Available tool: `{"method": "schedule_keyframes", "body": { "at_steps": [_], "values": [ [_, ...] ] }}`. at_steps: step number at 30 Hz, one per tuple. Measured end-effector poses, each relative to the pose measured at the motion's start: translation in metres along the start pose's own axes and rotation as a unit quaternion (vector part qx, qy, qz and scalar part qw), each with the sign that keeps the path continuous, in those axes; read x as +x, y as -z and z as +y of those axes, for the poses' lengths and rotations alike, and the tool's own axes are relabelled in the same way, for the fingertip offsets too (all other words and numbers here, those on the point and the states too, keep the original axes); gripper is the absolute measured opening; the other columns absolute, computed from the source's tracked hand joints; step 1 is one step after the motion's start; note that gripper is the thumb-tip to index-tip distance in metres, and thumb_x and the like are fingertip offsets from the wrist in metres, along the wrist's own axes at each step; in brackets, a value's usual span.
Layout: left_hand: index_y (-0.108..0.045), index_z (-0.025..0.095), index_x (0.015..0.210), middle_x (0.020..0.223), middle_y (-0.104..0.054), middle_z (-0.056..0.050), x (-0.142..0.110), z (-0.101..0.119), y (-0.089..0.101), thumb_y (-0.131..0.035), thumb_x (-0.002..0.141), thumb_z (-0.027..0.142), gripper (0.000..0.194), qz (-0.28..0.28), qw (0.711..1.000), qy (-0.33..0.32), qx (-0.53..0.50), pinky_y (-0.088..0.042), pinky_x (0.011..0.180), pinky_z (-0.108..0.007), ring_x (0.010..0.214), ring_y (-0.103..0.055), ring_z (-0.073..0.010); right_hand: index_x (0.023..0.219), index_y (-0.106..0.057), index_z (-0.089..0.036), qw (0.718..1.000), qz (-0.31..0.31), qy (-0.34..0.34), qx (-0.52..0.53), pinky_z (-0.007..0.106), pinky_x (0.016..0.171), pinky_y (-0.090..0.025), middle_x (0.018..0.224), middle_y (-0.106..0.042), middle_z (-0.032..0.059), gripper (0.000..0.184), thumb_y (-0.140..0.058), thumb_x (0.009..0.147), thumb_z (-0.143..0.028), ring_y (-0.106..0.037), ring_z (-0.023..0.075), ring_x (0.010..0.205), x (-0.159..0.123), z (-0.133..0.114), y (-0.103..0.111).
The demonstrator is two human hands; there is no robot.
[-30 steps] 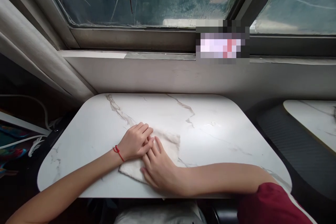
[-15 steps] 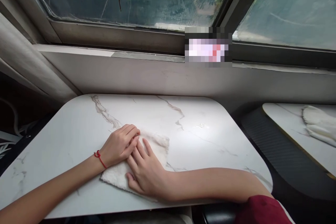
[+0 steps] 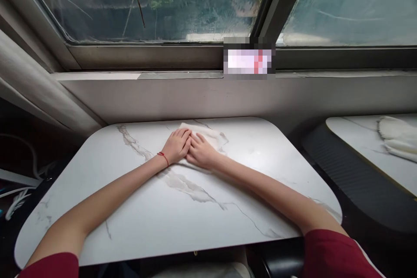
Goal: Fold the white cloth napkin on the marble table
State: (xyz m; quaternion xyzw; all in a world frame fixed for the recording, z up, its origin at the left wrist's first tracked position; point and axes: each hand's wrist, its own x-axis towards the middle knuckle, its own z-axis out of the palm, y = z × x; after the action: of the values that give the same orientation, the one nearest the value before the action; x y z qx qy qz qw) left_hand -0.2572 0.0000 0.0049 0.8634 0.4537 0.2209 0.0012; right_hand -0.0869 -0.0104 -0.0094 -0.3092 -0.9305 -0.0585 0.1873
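A white fluffy cloth (image 3: 215, 137) lies flat on the white marble table (image 3: 182, 195), near its far edge below the window. My left hand (image 3: 177, 145), with a red string at the wrist, rests palm down on the cloth's left part, fingers stretched out. My right hand (image 3: 201, 152) lies flat beside it on the cloth, fingers out and touching the left fingers. Both arms are stretched far forward.
A grey wall and window sill (image 3: 195, 76) rise right behind the table. A second marble table (image 3: 368, 147) stands at the right, with white cloths (image 3: 395, 137) on it; a dark gap separates the two. A curtain (image 3: 29, 82) and cables are at the left.
Both hands have slid the cloth away from me, from the near middle of the table to its far edge. My arms are now extended.
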Motion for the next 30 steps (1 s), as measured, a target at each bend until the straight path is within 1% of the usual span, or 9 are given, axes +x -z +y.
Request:
{"method": "schedule_keyframes", "body": {
  "at_steps": [2, 4, 6, 8, 13, 16, 21, 25, 30],
  "values": [
    [-0.059, 0.011, 0.129, 0.134, -0.061, -0.017, 0.027, -0.002, -0.012, -0.032, 0.102, 0.029, 0.043, 0.012, 1.000, 0.014, 0.005, -0.043, 0.109, -0.047, 0.126, -0.054, -0.0300, 0.123, -0.068, -0.006, 1.000, 0.002, 0.009, 0.003, 0.055, 0.117, -0.037, 0.131, -0.066, 0.0237, 0.041, -0.053, 0.097, -0.033, -0.049, 0.0345, 0.137, 0.002, 0.031, 0.002],
    [-0.061, 0.012, 0.125, 0.130, -0.062, -0.016, 0.049, -0.002, -0.022, -0.033, 0.102, 0.028, 0.040, 0.020, 1.000, 0.019, 0.006, -0.044, 0.105, -0.046, 0.120, -0.056, -0.0297, 0.121, -0.069, -0.007, 1.000, 0.003, 0.001, 0.009, 0.053, 0.118, -0.037, 0.129, -0.066, 0.0231, 0.039, -0.054, 0.096, -0.033, -0.051, 0.0326, 0.135, 0.002, 0.056, 0.004],
    [-0.062, 0.014, 0.121, 0.125, -0.064, -0.015, 0.065, -0.004, -0.027, -0.035, 0.101, 0.028, 0.037, 0.021, 1.000, 0.014, 0.003, -0.045, 0.102, -0.045, 0.115, -0.057, -0.0292, 0.121, -0.068, -0.008, 1.000, 0.002, -0.009, 0.019, 0.052, 0.118, -0.037, 0.129, -0.066, 0.0213, 0.037, -0.054, 0.096, -0.032, -0.054, 0.0303, 0.131, 0.001, 0.074, 0.004],
    [-0.063, 0.015, 0.118, 0.121, -0.064, -0.014, 0.074, -0.008, -0.030, -0.038, 0.101, 0.030, 0.034, 0.021, 1.000, 0.011, -0.006, -0.046, 0.100, -0.044, 0.112, -0.057, -0.0293, 0.124, -0.067, -0.011, 0.999, 0.001, -0.012, 0.030, 0.050, 0.119, -0.036, 0.131, -0.065, 0.0187, 0.036, -0.051, 0.097, -0.031, -0.055, 0.0278, 0.128, 0.001, 0.083, 0.005],
    [-0.064, 0.015, 0.118, 0.120, -0.065, -0.013, 0.078, -0.016, -0.029, -0.038, 0.101, 0.029, 0.033, 0.019, 0.999, -0.002, -0.045, -0.045, 0.099, -0.043, 0.109, -0.058, -0.0277, 0.123, -0.067, -0.013, 0.999, 0.007, -0.010, 0.038, 0.047, 0.119, -0.035, 0.131, -0.065, 0.0168, 0.037, -0.048, 0.099, -0.033, -0.054, 0.0262, 0.127, 0.001, 0.086, 0.004],
    [-0.063, 0.015, 0.119, 0.122, -0.065, -0.013, 0.075, -0.013, -0.028, -0.037, 0.102, 0.027, 0.034, 0.010, 0.999, 0.013, -0.038, -0.044, 0.100, -0.044, 0.112, -0.057, -0.0283, 0.122, -0.067, -0.013, 0.999, 0.018, -0.011, 0.038, 0.047, 0.119, -0.035, 0.128, -0.066, 0.0169, 0.036, -0.047, 0.099, -0.033, -0.055, 0.0267, 0.126, 0.000, 0.084, 0.003],
    [-0.062, 0.019, 0.121, 0.129, -0.063, -0.011, 0.072, -0.004, -0.026, -0.037, 0.103, 0.027, 0.032, 0.001, 0.999, 0.046, -0.019, -0.042, 0.103, -0.045, 0.121, -0.055, -0.0283, 0.122, -0.066, -0.014, 0.998, 0.037, 0.003, 0.047, 0.050, 0.116, -0.038, 0.126, -0.066, 0.0166, 0.036, -0.046, 0.099, -0.033, -0.057, 0.0287, 0.124, -0.001, 0.086, 0.000],
    [-0.062, 0.019, 0.122, 0.130, -0.062, -0.011, 0.071, -0.002, -0.024, -0.036, 0.103, 0.026, 0.033, -0.010, 0.999, 0.049, -0.007, -0.044, 0.101, -0.042, 0.121, -0.055, -0.0273, 0.121, -0.066, -0.014, 0.997, 0.046, 0.014, 0.054, 0.052, 0.115, -0.039, 0.124, -0.066, 0.0173, 0.036, -0.046, 0.099, -0.034, -0.058, 0.0298, 0.121, -0.001, 0.088, -0.003],
    [-0.061, 0.019, 0.126, 0.132, -0.062, -0.012, 0.070, 0.001, -0.024, -0.035, 0.103, 0.027, 0.036, -0.009, 0.998, 0.051, 0.018, -0.044, 0.099, -0.044, 0.121, -0.054, -0.0291, 0.118, -0.066, -0.015, 0.998, 0.040, 0.004, 0.046, 0.052, 0.115, -0.039, 0.125, -0.066, 0.0174, 0.035, -0.046, 0.097, -0.035, -0.057, 0.0301, 0.122, -0.001, 0.087, -0.002]
  ]
}}
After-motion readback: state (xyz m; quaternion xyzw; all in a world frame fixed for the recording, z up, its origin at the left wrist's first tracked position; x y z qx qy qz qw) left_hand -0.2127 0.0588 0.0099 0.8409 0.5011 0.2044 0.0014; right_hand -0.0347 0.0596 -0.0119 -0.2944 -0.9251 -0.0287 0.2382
